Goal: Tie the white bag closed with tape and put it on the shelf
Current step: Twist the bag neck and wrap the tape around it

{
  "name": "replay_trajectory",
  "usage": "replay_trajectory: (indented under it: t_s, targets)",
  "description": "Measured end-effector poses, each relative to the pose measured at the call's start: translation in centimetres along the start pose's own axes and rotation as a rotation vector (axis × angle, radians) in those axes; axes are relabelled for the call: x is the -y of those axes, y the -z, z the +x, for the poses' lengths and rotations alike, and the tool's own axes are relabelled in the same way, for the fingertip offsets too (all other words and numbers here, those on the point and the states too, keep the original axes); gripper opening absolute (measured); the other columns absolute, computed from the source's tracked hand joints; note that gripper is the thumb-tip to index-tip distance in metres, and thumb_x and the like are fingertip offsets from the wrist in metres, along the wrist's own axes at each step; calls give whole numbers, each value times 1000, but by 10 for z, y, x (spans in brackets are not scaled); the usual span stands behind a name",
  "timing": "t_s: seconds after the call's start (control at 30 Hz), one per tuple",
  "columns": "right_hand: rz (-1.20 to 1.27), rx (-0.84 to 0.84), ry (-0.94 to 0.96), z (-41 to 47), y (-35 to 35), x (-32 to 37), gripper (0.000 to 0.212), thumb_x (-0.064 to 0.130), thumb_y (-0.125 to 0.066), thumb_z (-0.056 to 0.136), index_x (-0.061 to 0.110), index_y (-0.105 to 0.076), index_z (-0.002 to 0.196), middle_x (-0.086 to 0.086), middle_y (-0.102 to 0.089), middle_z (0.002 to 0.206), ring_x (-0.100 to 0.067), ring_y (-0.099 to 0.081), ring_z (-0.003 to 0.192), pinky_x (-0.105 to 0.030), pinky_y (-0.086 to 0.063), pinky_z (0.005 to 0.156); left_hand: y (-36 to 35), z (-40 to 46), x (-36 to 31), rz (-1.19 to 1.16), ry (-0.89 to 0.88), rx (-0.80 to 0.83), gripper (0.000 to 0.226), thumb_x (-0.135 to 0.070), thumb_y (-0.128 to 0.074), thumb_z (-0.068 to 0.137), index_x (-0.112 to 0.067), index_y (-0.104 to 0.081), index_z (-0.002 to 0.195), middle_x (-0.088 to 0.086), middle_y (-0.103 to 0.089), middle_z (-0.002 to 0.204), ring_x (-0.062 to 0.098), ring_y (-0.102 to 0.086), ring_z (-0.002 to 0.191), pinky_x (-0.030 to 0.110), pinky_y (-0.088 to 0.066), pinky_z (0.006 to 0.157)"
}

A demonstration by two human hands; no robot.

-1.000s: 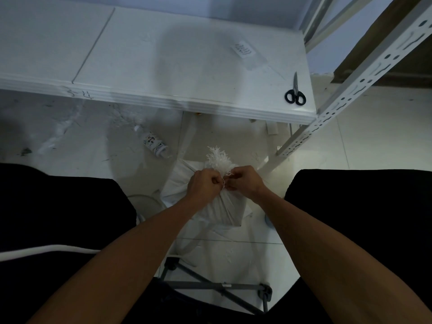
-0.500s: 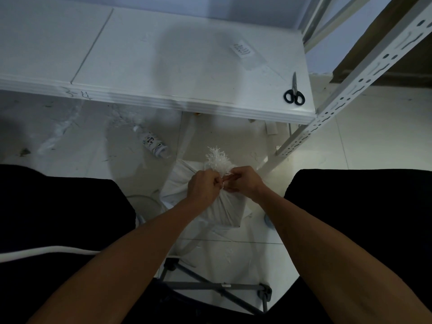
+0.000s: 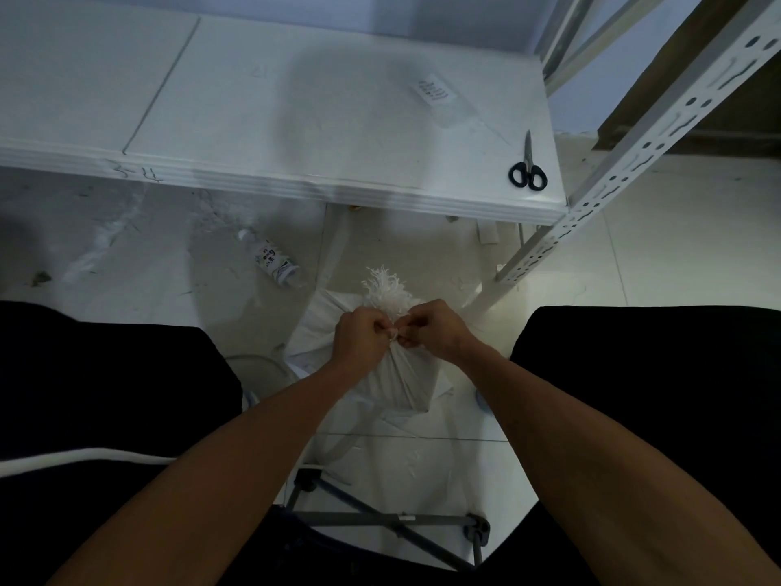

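Observation:
A white woven bag (image 3: 403,382) stands on the floor between my knees, its frayed top bunched into a tuft above my fists. My left hand (image 3: 359,334) and my right hand (image 3: 435,327) are both closed at the bag's neck, knuckles almost touching, each pinching a thin white strip of tape (image 3: 393,332) wrapped there. The strip's ends are mostly hidden inside my fingers. The white shelf (image 3: 296,120) lies just beyond the bag, its board low above the floor.
Black-handled scissors (image 3: 527,171) lie on the shelf's right front corner, near a small label. The perforated shelf post (image 3: 625,162) rises at the right. A plastic bottle (image 3: 274,264) lies on the floor under the shelf edge. A stool frame (image 3: 393,518) is below my arms.
Both hands have stayed at the bag's neck with only small finger movements on the tape. The bag has not moved.

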State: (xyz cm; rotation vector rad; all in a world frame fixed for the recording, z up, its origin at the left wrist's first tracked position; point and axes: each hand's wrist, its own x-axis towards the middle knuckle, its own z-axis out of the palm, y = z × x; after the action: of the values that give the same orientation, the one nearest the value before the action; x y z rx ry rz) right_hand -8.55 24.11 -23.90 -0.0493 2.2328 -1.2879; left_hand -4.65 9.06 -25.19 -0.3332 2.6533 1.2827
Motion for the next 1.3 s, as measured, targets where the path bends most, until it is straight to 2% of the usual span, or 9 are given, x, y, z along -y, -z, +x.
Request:
replay_trajectory:
  t_s: [0.17, 0.33, 0.5, 0.63, 0.73, 0.9, 1.03, 1.17, 1.3]
  targets:
    - [-313, -15, 67, -1, -1, 10, 10, 10, -72, 76, 6, -77, 83, -10, -76, 80, -21, -72, 75, -32, -56, 73, 0, -2, -1, 16, 32, -12, 5, -20, -78, 75, -16, -77, 77, 2, -74, 72, 10, -63, 65, 26, -52, 68]
    - [-482, -27, 137, -5, -6, 13, 16, 20, -68, 82, 5, -72, 86, -10, -73, 87, -22, -66, 80, -35, -53, 73, 2, 1, 0, 10, 52, 12, 5, -20, -78, 75, -17, -78, 80, 3, -76, 77, 15, -68, 76, 23, -49, 69]
    - [-426, -85, 120, -8, -11, 7, 18, 21, -69, 82, 3, -68, 80, -12, -70, 80, -24, -64, 75, -38, -51, 70, 3, 0, 2, -8, 9, 9, 5, -17, -77, 77, -17, -78, 82, 1, -75, 77, 6, -63, 67, 13, -45, 62]
    - [-383, -93, 98, -6, -9, 4, 25, 19, -70, 79, 16, -56, 59, 2, -59, 62, -12, -54, 60, -28, -41, 56, 0, -7, 8, 5, -134, -27, 11, -13, -73, 79, -17, -75, 89, 1, -76, 82, 11, -68, 73, 30, -57, 74]
    - [-375, -72, 77, -5, -9, 5, 38, 20, -70, 80, 26, -45, 52, 10, -49, 56, -4, -44, 52, -20, -32, 51, -1, -8, 13, 44, -187, -34, 17, -18, -73, 78, -24, -73, 94, -5, -75, 84, 12, -69, 77, 32, -57, 74]
    - [-160, -31, -25, 1, -4, -9, 15, 11, -73, 77, -1, -71, 69, -4, -60, 64, -11, -50, 60, -26, -40, 60, 0, -7, 13, 162, -277, -1, 13, -23, -67, 84, -24, -75, 94, -4, -74, 92, 16, -68, 84, 36, -55, 77]
    - [-45, -30, -88, 2, -3, -10, 13, 12, -77, 76, 7, -79, 87, 2, -71, 75, -6, -60, 66, -26, -50, 70, 2, -5, 15, 224, -325, 19, 12, -24, -63, 87, -21, -74, 88, -1, -73, 89, 20, -67, 81, 39, -55, 73]
    - [21, -29, -135, 1, -3, -10, 12, 12, -76, 76, 9, -79, 87, -3, -75, 84, -12, -67, 78, -32, -55, 80, 5, -3, 14, 353, -387, 30, 14, -27, -58, 87, -19, -69, 83, -1, -66, 83, 21, -64, 74, 38, -52, 63]
    - [-59, -41, -125, -1, -4, -8, 6, 16, -74, 76, 12, -77, 77, -1, -71, 76, -11, -62, 72, -31, -52, 72, 6, -3, 12, 463, -453, 44, 10, -25, -59, 83, -16, -60, 78, 1, -60, 79, 22, -61, 70, 34, -47, 54]
